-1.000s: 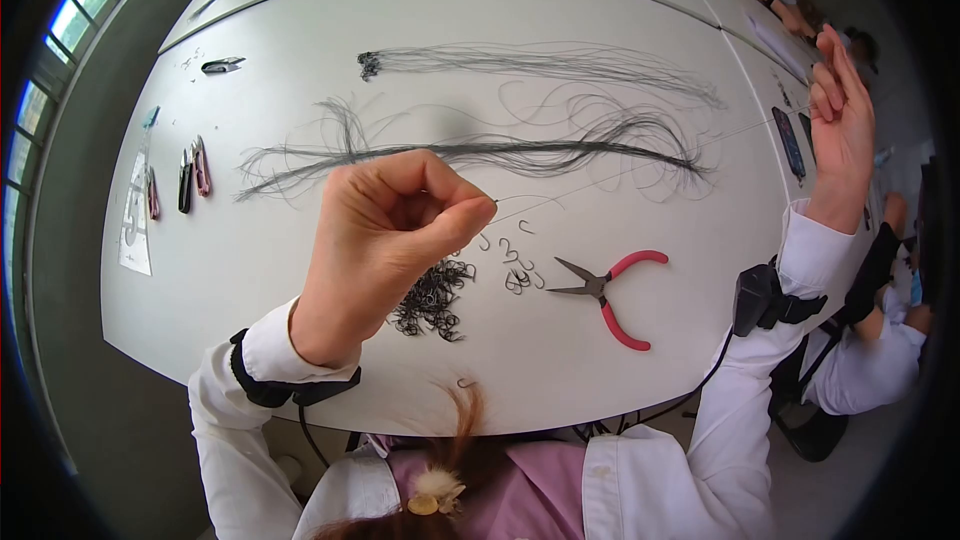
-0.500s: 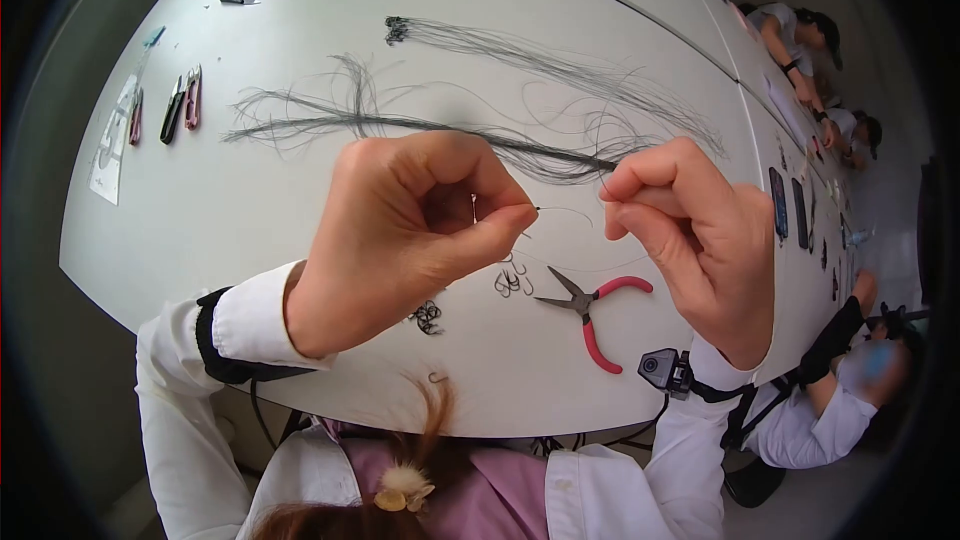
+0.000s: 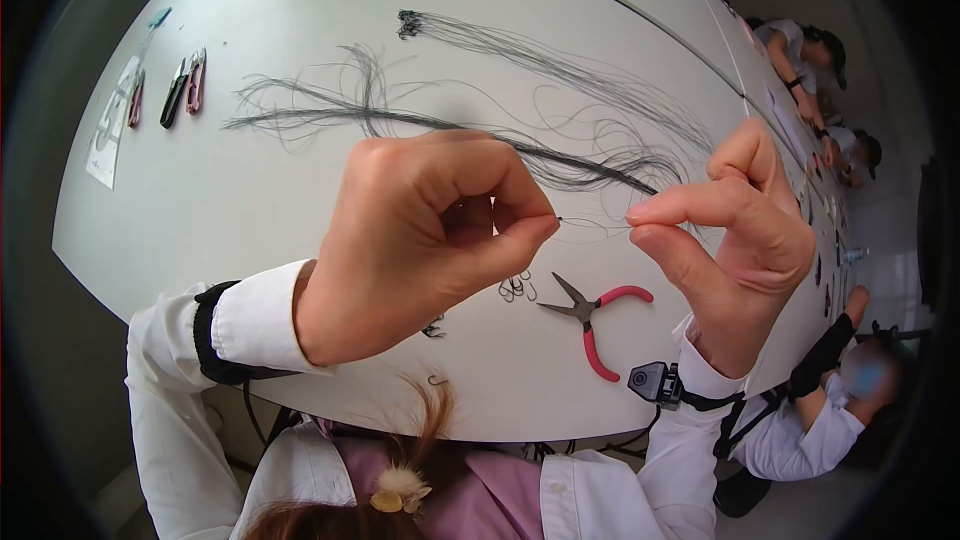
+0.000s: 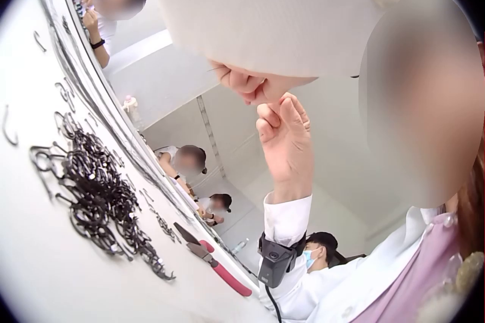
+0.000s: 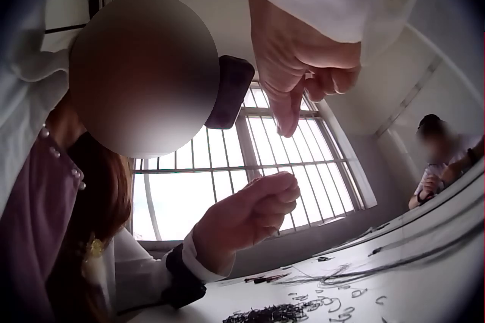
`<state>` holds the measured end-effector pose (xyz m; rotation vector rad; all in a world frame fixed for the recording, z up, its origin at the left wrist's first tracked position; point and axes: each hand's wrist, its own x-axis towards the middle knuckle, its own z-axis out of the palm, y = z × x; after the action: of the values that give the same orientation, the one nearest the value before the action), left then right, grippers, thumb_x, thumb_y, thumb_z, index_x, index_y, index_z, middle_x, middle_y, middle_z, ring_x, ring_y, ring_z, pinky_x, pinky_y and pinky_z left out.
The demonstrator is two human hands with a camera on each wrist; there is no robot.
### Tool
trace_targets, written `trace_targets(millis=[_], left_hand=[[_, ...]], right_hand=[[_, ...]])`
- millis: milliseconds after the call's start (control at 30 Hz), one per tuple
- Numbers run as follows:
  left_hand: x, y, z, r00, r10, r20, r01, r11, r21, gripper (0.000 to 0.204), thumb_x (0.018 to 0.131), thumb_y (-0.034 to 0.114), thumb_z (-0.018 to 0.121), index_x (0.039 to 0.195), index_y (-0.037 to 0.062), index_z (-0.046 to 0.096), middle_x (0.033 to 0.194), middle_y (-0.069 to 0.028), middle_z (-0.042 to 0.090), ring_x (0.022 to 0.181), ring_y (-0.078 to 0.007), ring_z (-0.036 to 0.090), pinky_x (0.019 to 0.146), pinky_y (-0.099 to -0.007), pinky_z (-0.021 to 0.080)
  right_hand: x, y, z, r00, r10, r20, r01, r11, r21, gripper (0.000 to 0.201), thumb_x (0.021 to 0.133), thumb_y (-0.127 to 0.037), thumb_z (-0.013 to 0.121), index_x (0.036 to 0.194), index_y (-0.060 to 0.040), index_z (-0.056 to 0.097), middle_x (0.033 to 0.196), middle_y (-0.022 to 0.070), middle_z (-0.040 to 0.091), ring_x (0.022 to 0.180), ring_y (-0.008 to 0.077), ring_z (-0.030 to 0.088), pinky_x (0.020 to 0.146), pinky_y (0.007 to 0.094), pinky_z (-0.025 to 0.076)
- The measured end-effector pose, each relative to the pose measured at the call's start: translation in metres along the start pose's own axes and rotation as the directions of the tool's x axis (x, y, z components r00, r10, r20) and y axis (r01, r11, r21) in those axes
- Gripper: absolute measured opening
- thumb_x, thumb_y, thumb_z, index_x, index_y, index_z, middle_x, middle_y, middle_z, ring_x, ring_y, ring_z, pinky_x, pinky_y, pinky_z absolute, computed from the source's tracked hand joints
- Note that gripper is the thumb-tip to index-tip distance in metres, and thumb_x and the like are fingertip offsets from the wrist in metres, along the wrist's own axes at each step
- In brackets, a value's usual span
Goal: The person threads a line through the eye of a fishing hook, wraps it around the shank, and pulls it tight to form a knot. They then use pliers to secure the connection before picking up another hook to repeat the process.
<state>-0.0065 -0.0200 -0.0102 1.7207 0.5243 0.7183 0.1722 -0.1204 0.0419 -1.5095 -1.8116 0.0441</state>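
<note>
My left hand (image 3: 430, 230) pinches a fish hook between thumb and forefinger. Only the hook's small dark end (image 3: 559, 219) pokes out past the fingertips. From there a thin fishing line (image 3: 595, 224) loops across the short gap to my right hand (image 3: 745, 250), whose thumb and forefinger pinch it. Both hands are raised over the table. Below the left hand lies a black heap of fish hooks (image 4: 98, 187), mostly hidden in the head view. Several loose hooks (image 3: 517, 286) sit beside red-handled pliers (image 3: 586, 313), which lie with their jaws apart.
Behind the hands stretches a long bundle of dark line (image 3: 400, 120). Farther back lie lines with hooks bunched at one end (image 3: 408, 24). Thread snips (image 3: 173, 98) and a ruler (image 3: 105, 145) are at the left. Other people (image 3: 800, 50) sit along the right.
My right hand has come in from far out at the right, where it drew the line out, to beside the left fingertips. Lately its fingers have closed on the looped line.
</note>
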Motion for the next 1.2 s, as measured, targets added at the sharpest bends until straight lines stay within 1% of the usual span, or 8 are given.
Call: trace_targets(millis=[33, 100, 233, 433, 500, 600, 900, 1200], left_hand=[[0.0, 0.0, 0.0, 1.0, 0.017, -0.009, -0.017, 1.0, 0.008, 0.01, 0.075, -0.005, 0.067, 0.07, -0.002, 0.059, 0.071, -0.0025, 0.06, 0.058, -0.0035, 0.055, 0.052, -0.017, 0.042], [0.0, 0.0, 0.0, 0.999, 0.037, -0.009, -0.036, 0.999, 0.033, 0.009, 0.075, -0.005, 0.067, 0.071, -0.002, 0.059, 0.072, -0.003, 0.06, 0.058, -0.0044, 0.056, 0.052, -0.0175, 0.042], [0.0, 0.001, 0.0, 0.991, 0.131, 0.004, -0.131, 0.988, 0.083, 0.008, 0.074, -0.005, 0.068, 0.072, -0.0018, 0.061, 0.071, -0.0041, 0.06, 0.058, -0.0069, 0.059, 0.05, -0.0186, 0.043], [-0.001, 0.001, -0.001, 0.975, 0.221, 0.022, -0.222, 0.961, 0.163, 0.008, 0.074, -0.006, 0.068, 0.073, -0.0015, 0.061, 0.071, -0.0047, 0.06, 0.058, -0.0081, 0.06, 0.049, -0.0192, 0.044], [-0.001, 0.001, -0.001, 0.974, 0.226, 0.012, -0.225, 0.961, 0.161, 0.008, 0.074, -0.006, 0.068, 0.073, -0.0015, 0.061, 0.071, -0.0047, 0.06, 0.058, -0.0082, 0.06, 0.05, -0.0193, 0.045], [-0.001, 0.0, 0.0, 0.975, 0.22, 0.002, -0.218, 0.964, 0.153, 0.008, 0.073, -0.006, 0.068, 0.074, -0.0016, 0.061, 0.071, -0.0048, 0.06, 0.059, -0.0084, 0.061, 0.051, -0.0194, 0.046], [-0.002, -0.001, 0.0, 0.97, 0.242, -0.006, -0.236, 0.952, 0.193, 0.009, 0.072, -0.007, 0.068, 0.074, -0.0016, 0.061, 0.072, -0.0049, 0.06, 0.06, -0.0088, 0.062, 0.051, -0.0196, 0.047], [-0.001, -0.002, 0.001, 0.959, 0.282, 0.002, -0.276, 0.937, 0.212, 0.01, 0.071, -0.007, 0.069, 0.074, -0.0013, 0.062, 0.071, -0.0048, 0.06, 0.058, -0.0088, 0.061, 0.05, -0.0198, 0.046]], right_hand=[[0.001, 0.002, 0.0, 1.0, -0.001, 0.001, 0.001, 1.0, 0.0, 0.018, 0.058, -0.007, 0.076, 0.074, -0.0051, 0.068, 0.069, -0.0017, 0.038, 0.07, 0.0125, 0.035, 0.063, 0.0244, 0.026], [0.002, 0.008, 0.0, 1.0, -0.003, 0.019, -0.001, 0.978, 0.21, 0.018, 0.059, -0.015, 0.076, 0.07, -0.0058, 0.065, 0.074, 0.0004, 0.036, 0.076, 0.015, 0.033, 0.067, 0.0268, 0.025], [0.0, 0.009, 0.008, 0.994, 0.111, 0.019, -0.112, 0.951, 0.29, 0.015, 0.06, -0.014, 0.072, 0.068, -0.0056, 0.062, 0.078, 0.0018, 0.036, 0.079, 0.0158, 0.033, 0.07, 0.0278, 0.026], [-0.002, 0.007, 0.015, 0.99, 0.142, 0.01, -0.141, 0.97, 0.199, 0.014, 0.056, -0.005, 0.069, 0.068, -0.0031, 0.062, 0.079, 0.003, 0.037, 0.079, 0.0165, 0.035, 0.076, 0.0276, 0.03], [-0.002, 0.006, 0.016, 0.994, 0.094, -0.062, -0.093, 0.995, 0.021, 0.016, 0.053, -0.001, 0.068, 0.068, -0.0028, 0.061, 0.079, 0.0038, 0.037, 0.078, 0.0168, 0.037, 0.074, 0.0271, 0.032], [-0.002, 0.003, 0.017, 0.993, 0.048, -0.105, -0.055, 0.996, -0.067, 0.017, 0.052, 0.0, 0.067, 0.066, -0.0035, 0.061, 0.078, 0.0043, 0.037, 0.076, 0.0168, 0.039, 0.072, 0.0267, 0.033], [-0.001, -0.004, 0.013, 1.0, 0.026, -0.014, -0.028, 0.992, -0.127, 0.017, 0.048, 0.0, 0.065, 0.063, -0.0052, 0.059, 0.077, 0.0038, 0.035, 0.074, 0.017, 0.037, 0.068, 0.0269, 0.032], [-0.001, -0.004, 0.015, 1.0, 0.026, 0.001, -0.026, 0.989, -0.147, 0.018, 0.047, -0.001, 0.065, 0.063, -0.0053, 0.058, 0.077, 0.0039, 0.034, 0.072, 0.0169, 0.038, 0.066, 0.0267, 0.032]])
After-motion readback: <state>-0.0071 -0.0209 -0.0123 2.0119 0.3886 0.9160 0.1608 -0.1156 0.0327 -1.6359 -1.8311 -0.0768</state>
